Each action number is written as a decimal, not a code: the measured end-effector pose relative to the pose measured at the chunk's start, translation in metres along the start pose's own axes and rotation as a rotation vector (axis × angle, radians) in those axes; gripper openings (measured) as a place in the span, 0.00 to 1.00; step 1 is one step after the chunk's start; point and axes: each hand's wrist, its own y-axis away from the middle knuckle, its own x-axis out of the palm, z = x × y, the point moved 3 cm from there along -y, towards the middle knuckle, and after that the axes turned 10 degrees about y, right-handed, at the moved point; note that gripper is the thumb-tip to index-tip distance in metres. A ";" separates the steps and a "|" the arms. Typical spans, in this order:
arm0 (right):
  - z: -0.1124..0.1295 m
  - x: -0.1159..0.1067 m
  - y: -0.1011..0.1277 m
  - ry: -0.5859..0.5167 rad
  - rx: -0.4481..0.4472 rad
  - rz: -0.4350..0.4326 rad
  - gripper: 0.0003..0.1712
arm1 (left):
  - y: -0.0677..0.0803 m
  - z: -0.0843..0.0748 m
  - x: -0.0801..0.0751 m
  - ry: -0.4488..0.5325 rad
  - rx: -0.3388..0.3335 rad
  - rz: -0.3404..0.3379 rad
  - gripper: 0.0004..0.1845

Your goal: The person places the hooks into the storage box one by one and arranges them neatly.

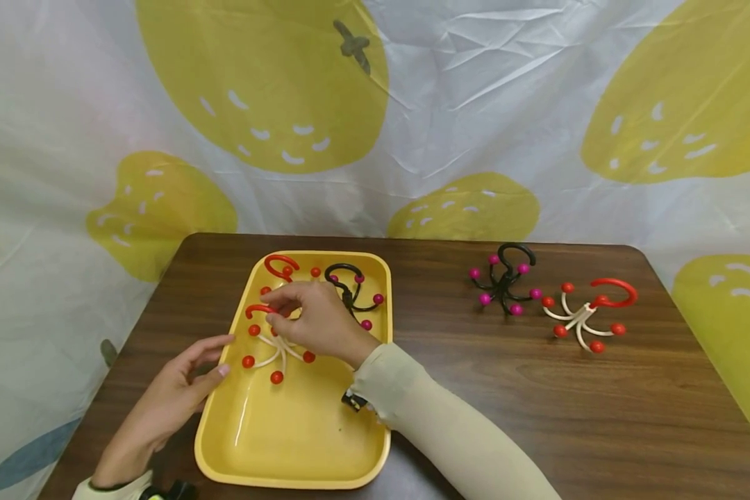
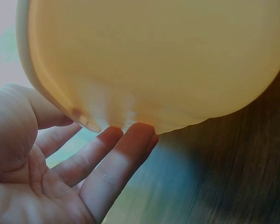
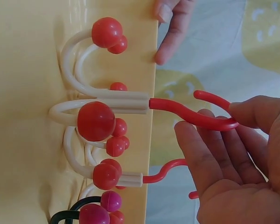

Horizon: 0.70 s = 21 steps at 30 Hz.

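My right hand pinches the red hook of a white claw hanger with red ball tips, its arms spread low in the yellow tray. The right wrist view shows the thumb on the bend of that red hook, with fingers behind it. Farther back in the tray is a second hanger with a red hook, partly hidden by my hand. Beside it sits a black claw hanger with pink balls. My left hand touches the tray's left side, fingers loosely extended along the wall.
To the right on the brown wooden table stand another black hanger with pink balls and another white hanger with a red hook. A lemon-print curtain hangs behind the table's far edge.
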 end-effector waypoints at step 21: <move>0.006 -0.017 0.001 -0.064 0.016 -0.086 0.12 | 0.000 0.001 -0.001 -0.009 -0.025 -0.017 0.30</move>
